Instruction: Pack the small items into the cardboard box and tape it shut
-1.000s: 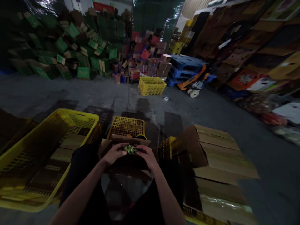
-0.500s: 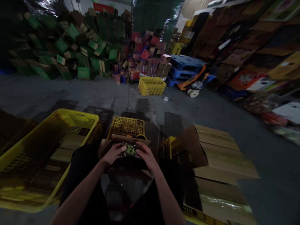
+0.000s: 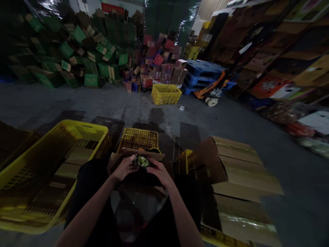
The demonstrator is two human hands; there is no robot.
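A small green, shiny wrapped item (image 3: 142, 161) sits between my two hands, just above my lap. My left hand (image 3: 124, 168) is closed round its left side, thumb on top. On its right side my right hand (image 3: 159, 171) pinches it with curled fingers. What the item is stays too dark to tell. Under my hands lies an open cardboard box (image 3: 120, 155) with its flaps up. Clear plastic film (image 3: 136, 206) is spread across my dark-clothed knees.
A big yellow crate (image 3: 59, 137) with cardboard inside stands at my left, a smaller yellow crate (image 3: 140, 138) ahead. Flattened cardboard boxes (image 3: 239, 171) pile up at right. Farther off: a yellow basket (image 3: 166, 93), blue pallets (image 3: 203, 70), a pallet jack (image 3: 212, 92), heaps of green and red boxes.
The green item has turned and risen slightly between my fingers; my left thumb now lies over it. My arms stay in place.
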